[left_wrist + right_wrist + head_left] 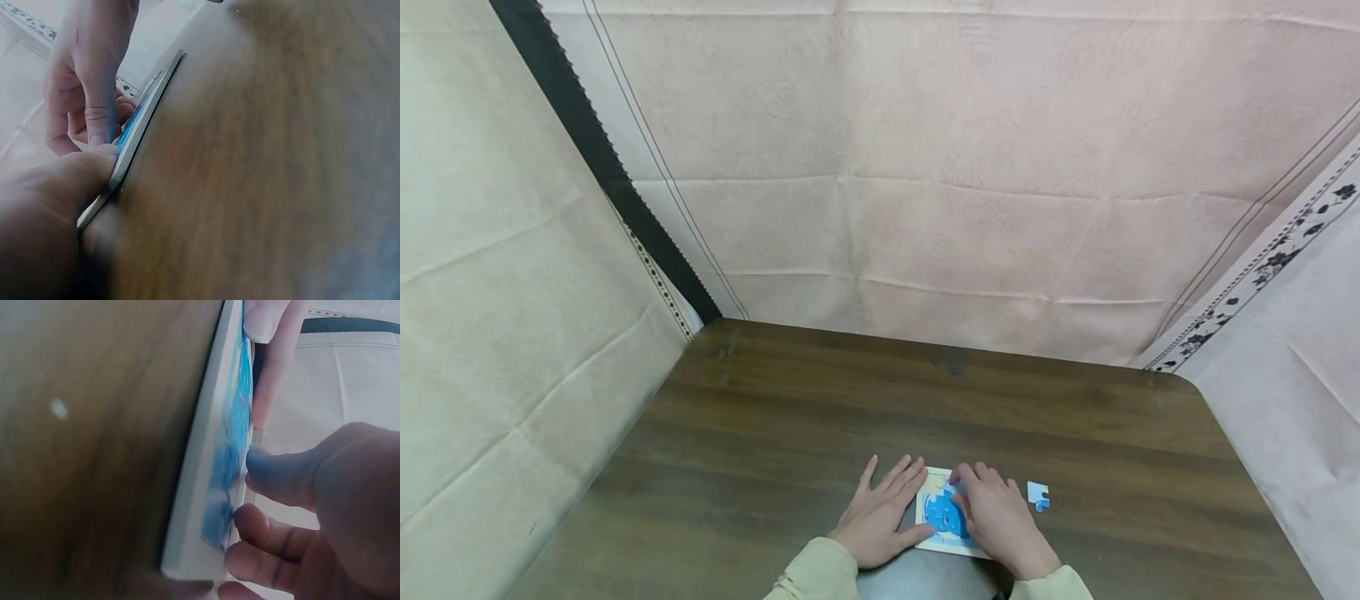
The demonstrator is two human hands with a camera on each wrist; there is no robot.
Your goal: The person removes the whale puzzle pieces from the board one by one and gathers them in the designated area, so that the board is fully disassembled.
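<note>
The tray jigsaw puzzle [942, 510] lay on the wood-grained tabletop [820, 408]. At the puzzle's left edge, the left hand [880, 517] was spread out, its thumb resting on the puzzle's near left part. Over the puzzle's right side, the right hand [997, 518] had bent fingers and thumb at the surface; whether they pinched a piece could not be told. A loose jigsaw piece [1036, 493] lay just right of the puzzle.

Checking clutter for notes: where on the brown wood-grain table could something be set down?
Bare table: left of the left hand; beyond it and the right hand, to the pale cloth; right of the loose blue jigsaw piece. Crowded: the pale-rimmed rectangular puzzle board, with both hands at it.
</note>
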